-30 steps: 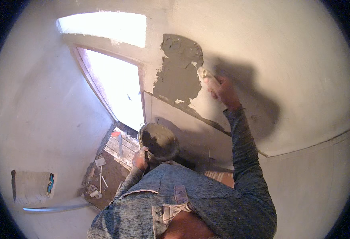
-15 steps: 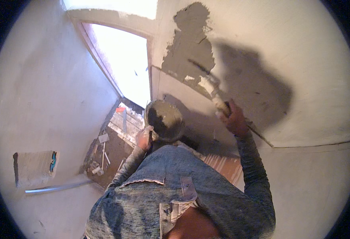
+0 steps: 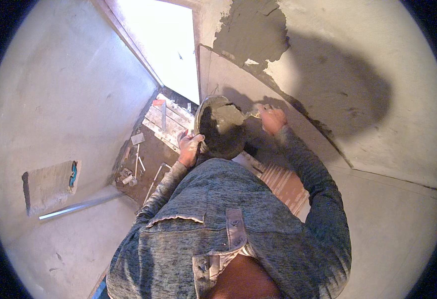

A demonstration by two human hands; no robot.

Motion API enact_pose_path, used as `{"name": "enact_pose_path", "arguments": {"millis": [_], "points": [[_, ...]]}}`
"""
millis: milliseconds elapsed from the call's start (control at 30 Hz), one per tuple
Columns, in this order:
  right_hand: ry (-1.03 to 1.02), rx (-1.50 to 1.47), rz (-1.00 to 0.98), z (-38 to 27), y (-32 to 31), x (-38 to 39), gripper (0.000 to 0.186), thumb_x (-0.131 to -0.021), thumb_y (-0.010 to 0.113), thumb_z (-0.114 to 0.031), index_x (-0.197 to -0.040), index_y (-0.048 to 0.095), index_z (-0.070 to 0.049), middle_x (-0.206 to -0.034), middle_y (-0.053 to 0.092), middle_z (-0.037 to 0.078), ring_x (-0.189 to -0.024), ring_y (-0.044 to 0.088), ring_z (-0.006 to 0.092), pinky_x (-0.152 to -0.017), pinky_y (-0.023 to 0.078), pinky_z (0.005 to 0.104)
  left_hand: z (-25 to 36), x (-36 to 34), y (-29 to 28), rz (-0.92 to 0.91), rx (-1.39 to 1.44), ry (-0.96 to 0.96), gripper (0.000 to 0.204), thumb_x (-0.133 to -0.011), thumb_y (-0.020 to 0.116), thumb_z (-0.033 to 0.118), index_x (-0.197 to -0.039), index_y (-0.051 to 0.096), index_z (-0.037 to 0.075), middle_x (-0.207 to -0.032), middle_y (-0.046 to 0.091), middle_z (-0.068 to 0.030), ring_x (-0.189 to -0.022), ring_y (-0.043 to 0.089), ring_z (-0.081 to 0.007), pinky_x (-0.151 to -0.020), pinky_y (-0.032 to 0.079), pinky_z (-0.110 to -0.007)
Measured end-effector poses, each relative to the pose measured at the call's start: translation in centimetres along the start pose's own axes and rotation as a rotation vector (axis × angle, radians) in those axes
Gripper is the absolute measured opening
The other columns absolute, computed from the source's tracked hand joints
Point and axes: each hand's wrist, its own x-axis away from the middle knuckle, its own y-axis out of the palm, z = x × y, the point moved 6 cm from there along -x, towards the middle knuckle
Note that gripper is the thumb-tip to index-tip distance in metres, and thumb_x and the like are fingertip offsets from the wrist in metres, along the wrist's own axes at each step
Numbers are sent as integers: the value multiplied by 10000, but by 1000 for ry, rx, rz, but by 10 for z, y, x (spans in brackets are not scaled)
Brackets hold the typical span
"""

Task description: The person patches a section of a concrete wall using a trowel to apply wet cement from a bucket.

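Note:
My left hand (image 3: pixel 190 148) grips the near left edge of a round bucket (image 3: pixel 228 149), held tilted in front of my waist. Grey wet mortar (image 3: pixel 230 115) lies inside it, against the dark inner wall. My right hand (image 3: pixel 272 118) is closed around the handle of a trowel (image 3: pixel 249 115) at the bucket's right rim. The trowel's blade reaches over the mortar; how deep it goes in is hard to see. Beyond, on the right wall, spreads a darker patch of fresh mortar (image 3: pixel 250 32) with ragged edges.
A bright opening (image 3: pixel 161 45) lies ahead. Below it are pale boards (image 3: pixel 166 122) and a long-handled tool (image 3: pixel 137 144). The left wall has a rectangular recess (image 3: pixel 51 189) with a blue item (image 3: pixel 73 174) and a metal strip (image 3: pixel 79 208) below. A dark crack crosses the right wall.
My right hand has brought the trowel from the right wall down and left to the bucket. My left hand has shifted slightly right and up with the bucket; the whole view has moved too.

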Motion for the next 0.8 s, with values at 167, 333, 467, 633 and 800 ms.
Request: {"name": "enact_pose_path", "arguments": {"millis": [167, 333, 467, 633, 800], "points": [[-308, 62, 255, -19, 30, -17, 348, -735, 588, -84, -1077, 541, -36, -957, 625, 150, -967, 602, 313, -800, 475, 436, -5, 1, 5, 14, 29, 24, 104, -802, 632, 131, -789, 617, 29, -661, 614, -20, -511, 551, -124, -496, 438, -266], [-376, 14, 244, -48, 31, -26, 276, -772, 564, -138, -1031, 582, -44, -920, 623, 134, -940, 608, 289, -787, 476, 430, 19, 18, 12, -17, -78, 15, 92, -809, 613, 106, -812, 620, 14, -679, 622, -23, -524, 562, -126, -506, 454, -267], [-475, -16, 315, -62, 50, -22, 235, -826, 531, -197, -1016, 586, -70, -866, 629, 117, -866, 635, 281, -709, 496, 414, 12, 16, 9, -11, 34, -18, 114, -809, 610, 109, -843, 629, 2, -724, 635, -39, -554, 579, -134, -527, 475, -270], [-397, -202, 217, -66, 83, -4, 266, -801, 575, -241, -1032, 581, -110, -846, 630, 117, -781, 647, 314, -664, 511, 457, 1, 6, -4, -8, 32, -57, 146, -806, 617, 113, -878, 638, -12, -757, 641, -55, -594, 602, -145, -550, 494, -274], [-314, -482, -74, -74, 78, 35, 367, -738, 630, -229, -1071, 564, -90, -888, 627, 162, -832, 633, 361, -725, 512, 475, 11, 9, 3, 2, 106, -25, 152, -812, 612, 123, -883, 643, -8, -756, 644, -55, -605, 608, -142, -551, 495, -275]]}}
